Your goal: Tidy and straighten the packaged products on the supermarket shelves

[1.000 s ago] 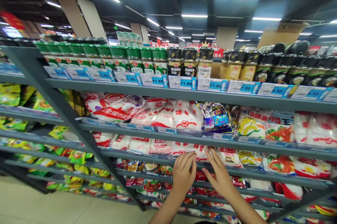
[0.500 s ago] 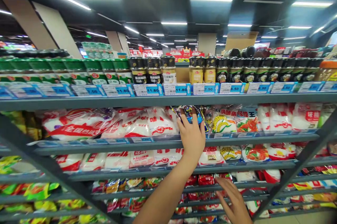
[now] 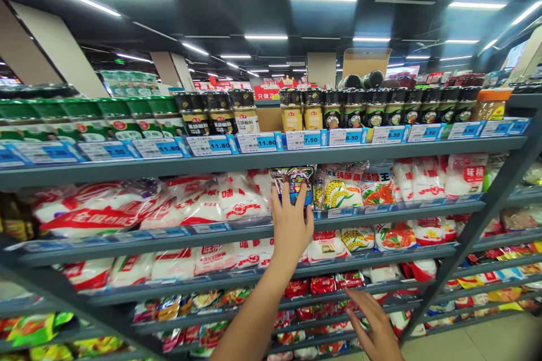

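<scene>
My left hand [image 3: 290, 224] reaches up to the second shelf, fingers spread flat against a shiny blue and purple packet [image 3: 295, 179] that stands between white red-printed bags [image 3: 237, 200] and a bag with a corn picture [image 3: 341, 191]. The hand rests on the packet without gripping it. My right hand [image 3: 375, 327] hangs low at the bottom of the view, fingers apart, in front of red packets [image 3: 334, 282] on a lower shelf, holding nothing.
A grey metal shelf rack [image 3: 254, 160] fills the view, with blue price tags [image 3: 258, 142] along its edges. Dark-capped jars [image 3: 296, 109] and green-lidded tubs [image 3: 122, 118] line the top shelf. Slanted rack struts [image 3: 478, 225] cross at right and lower left.
My left hand rose from the lower shelf to the blue packet on the second shelf. My right hand dropped lower. The view shifted right along the rack.
</scene>
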